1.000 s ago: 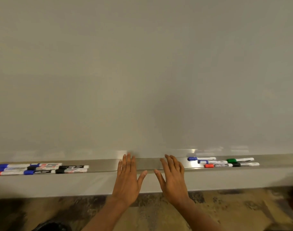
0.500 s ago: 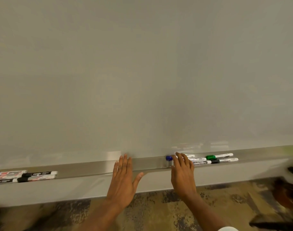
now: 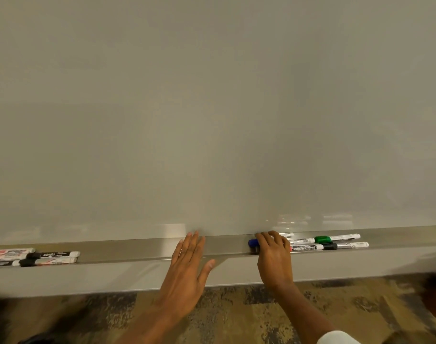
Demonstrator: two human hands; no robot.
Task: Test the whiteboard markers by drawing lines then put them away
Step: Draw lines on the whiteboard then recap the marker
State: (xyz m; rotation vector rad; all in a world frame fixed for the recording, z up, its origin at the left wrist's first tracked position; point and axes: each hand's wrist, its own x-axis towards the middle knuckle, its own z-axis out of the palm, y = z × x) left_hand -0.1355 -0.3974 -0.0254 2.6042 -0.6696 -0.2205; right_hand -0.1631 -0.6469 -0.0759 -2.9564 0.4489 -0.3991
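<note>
The left hand [image 3: 187, 271] is held flat, fingers straight and thumb spread, while the right hand [image 3: 274, 260] is arched, fingers curled downward.

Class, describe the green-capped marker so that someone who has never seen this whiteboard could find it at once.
Look along the metal tray under the whiteboard. Right of the right hand lies a cluster of markers, with the green-capped marker at the back, nearest the board. Its cap is the only green one; the black-capped marker lies just in front.
</note>
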